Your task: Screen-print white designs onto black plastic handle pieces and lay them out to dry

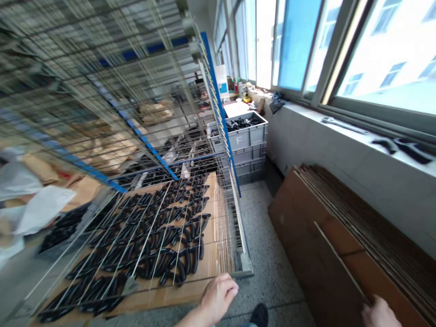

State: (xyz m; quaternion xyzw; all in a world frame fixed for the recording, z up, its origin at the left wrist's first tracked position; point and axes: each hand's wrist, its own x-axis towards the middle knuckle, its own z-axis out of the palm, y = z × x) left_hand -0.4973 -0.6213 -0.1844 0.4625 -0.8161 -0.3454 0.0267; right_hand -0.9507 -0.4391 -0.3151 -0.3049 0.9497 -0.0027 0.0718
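Note:
At the bottom centre, my left hand (220, 297) is curled into a loose fist beside the front edge of a wire rack, with nothing visible in it. My right hand (379, 313), blurred and partly cut off at the lower right, grips the upper edge of a brown board (327, 277). That board leans apart from the stack of boards (340, 227) behind it. On the rack's low level, a cardboard sheet (177, 295) bears rows of black curved tubular parts (187, 261).
Raised wire shelves (150, 59) with blue bars (220, 100) hang over the left side. Grey crates (250, 136) full of black parts stand farther back. A wrench (344, 125) lies on the windowsill. A shoe (260, 314) shows on the speckled floor (255, 227).

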